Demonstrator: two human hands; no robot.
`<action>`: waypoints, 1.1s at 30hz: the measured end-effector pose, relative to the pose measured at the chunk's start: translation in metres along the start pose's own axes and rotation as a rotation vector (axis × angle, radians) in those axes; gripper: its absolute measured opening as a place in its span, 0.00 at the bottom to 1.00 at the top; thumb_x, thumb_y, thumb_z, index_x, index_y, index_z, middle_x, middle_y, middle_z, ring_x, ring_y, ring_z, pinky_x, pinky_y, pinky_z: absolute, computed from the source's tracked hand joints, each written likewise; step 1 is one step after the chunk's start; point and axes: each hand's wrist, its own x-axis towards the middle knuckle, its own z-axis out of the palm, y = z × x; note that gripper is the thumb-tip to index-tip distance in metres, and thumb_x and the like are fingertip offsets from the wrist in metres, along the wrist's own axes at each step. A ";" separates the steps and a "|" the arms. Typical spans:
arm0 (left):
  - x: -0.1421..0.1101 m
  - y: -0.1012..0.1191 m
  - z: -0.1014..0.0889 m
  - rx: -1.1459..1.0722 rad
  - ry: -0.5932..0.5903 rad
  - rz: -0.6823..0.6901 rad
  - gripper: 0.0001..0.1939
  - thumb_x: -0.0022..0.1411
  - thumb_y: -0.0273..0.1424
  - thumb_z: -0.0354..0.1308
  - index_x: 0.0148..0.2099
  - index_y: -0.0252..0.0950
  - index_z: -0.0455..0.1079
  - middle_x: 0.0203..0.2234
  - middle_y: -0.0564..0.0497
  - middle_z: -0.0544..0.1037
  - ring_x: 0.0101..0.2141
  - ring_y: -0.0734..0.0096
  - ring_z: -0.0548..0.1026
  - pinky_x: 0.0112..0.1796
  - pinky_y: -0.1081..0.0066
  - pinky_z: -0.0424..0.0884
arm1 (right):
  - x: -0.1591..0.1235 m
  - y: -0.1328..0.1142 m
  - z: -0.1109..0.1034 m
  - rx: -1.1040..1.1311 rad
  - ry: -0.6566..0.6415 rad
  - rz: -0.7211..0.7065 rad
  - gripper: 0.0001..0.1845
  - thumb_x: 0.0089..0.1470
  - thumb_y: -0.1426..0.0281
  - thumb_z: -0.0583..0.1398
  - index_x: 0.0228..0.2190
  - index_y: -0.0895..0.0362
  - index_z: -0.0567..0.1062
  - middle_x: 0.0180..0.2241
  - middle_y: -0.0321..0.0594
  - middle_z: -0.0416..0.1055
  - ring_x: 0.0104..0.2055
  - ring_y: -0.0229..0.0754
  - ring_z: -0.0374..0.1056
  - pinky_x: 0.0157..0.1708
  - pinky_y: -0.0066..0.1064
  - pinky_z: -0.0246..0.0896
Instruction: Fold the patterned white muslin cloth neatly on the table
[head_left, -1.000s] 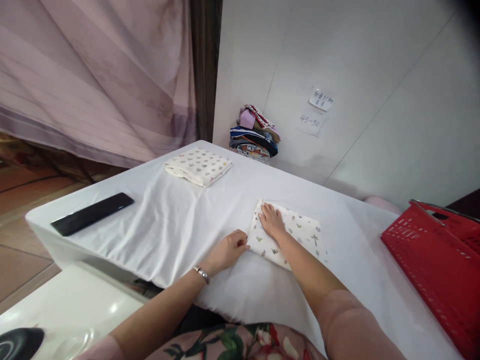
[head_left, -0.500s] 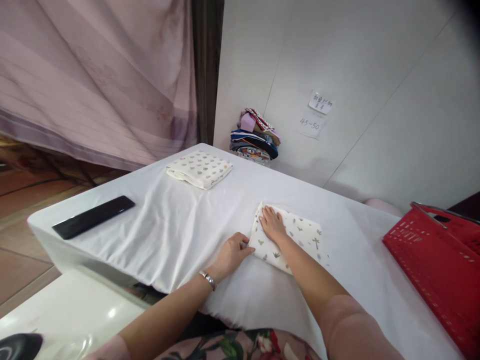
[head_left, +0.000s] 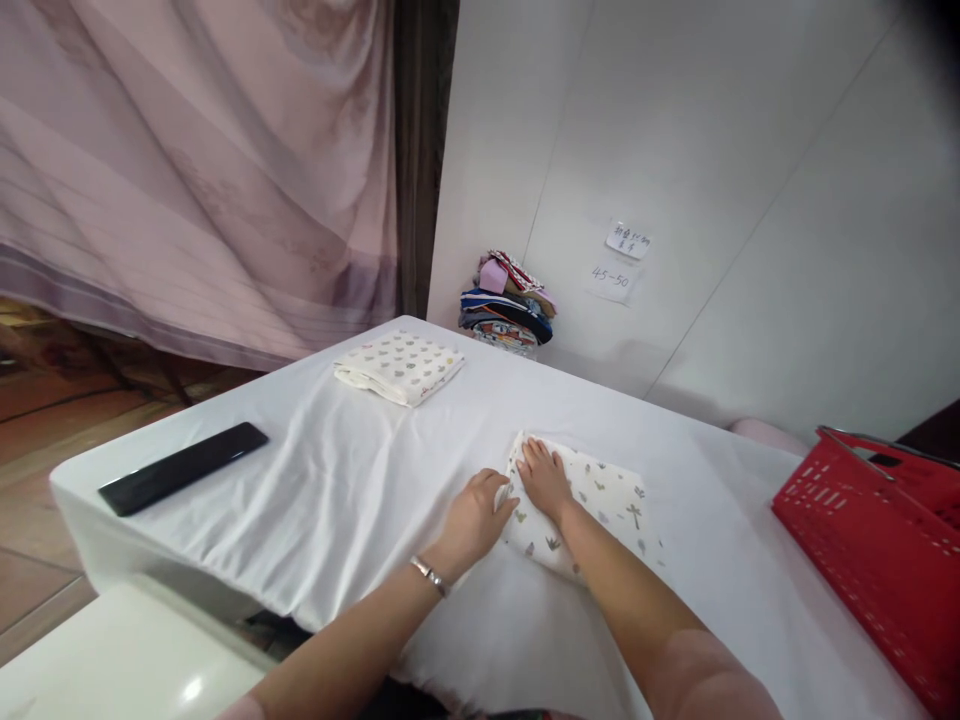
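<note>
A folded white cloth with a small green and grey plant print (head_left: 604, 500) lies on the white-covered table (head_left: 360, 510) before me. My right hand (head_left: 544, 480) rests flat on its left part, fingers stretched out towards the far edge. At the cloth's left edge is my left hand (head_left: 474, 515), wearing a silver bracelet. Its thumb and fingertips are apart and close to the edge; whether they touch the fabric is hard to tell. Farther back on the left sits a second folded white cloth (head_left: 401, 365), with a grey leaf-like print.
A long black flat object (head_left: 184, 468) lies near the table's left edge. On the right stands a red perforated plastic basket (head_left: 870, 540). Beyond the far edge is a stack of folded clothes (head_left: 510, 305) by the wall. A pink curtain (head_left: 225, 180) hangs at the left.
My left thumb and fingers have spread apart at the cloth's left edge. My right hand stays flat on the cloth. The view has tilted slightly upward, so everything appears lower.
</note>
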 end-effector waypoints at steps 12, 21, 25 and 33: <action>-0.004 -0.010 0.022 0.106 -0.016 0.120 0.07 0.59 0.29 0.50 0.34 0.36 0.69 0.34 0.48 0.71 0.36 0.68 0.68 0.38 0.68 0.67 | 0.019 -0.006 -0.003 0.016 -0.086 -0.025 0.29 0.60 0.61 0.40 0.60 0.57 0.48 0.63 0.40 0.37 0.64 0.42 0.32 0.59 0.44 0.26; 0.020 0.002 0.028 0.182 0.053 0.245 0.07 0.59 0.29 0.49 0.31 0.36 0.67 0.32 0.48 0.70 0.37 0.65 0.67 0.38 0.65 0.66 | 0.020 -0.006 -0.002 0.108 0.020 -0.055 0.28 0.59 0.63 0.44 0.59 0.58 0.51 0.63 0.41 0.41 0.64 0.43 0.34 0.59 0.47 0.26; 0.020 -0.007 0.036 0.152 0.072 0.256 0.09 0.60 0.30 0.47 0.28 0.36 0.65 0.30 0.49 0.70 0.36 0.65 0.66 0.38 0.65 0.66 | 0.024 -0.002 -0.013 0.208 -0.070 -0.060 0.28 0.58 0.62 0.45 0.58 0.55 0.51 0.62 0.40 0.43 0.63 0.42 0.36 0.59 0.47 0.29; 0.020 -0.016 0.038 0.069 0.092 0.237 0.10 0.60 0.32 0.48 0.28 0.37 0.66 0.32 0.49 0.71 0.37 0.65 0.67 0.39 0.64 0.67 | -0.014 0.078 -0.046 0.183 0.033 0.151 0.26 0.56 0.66 0.50 0.57 0.55 0.56 0.61 0.42 0.48 0.63 0.43 0.38 0.59 0.44 0.28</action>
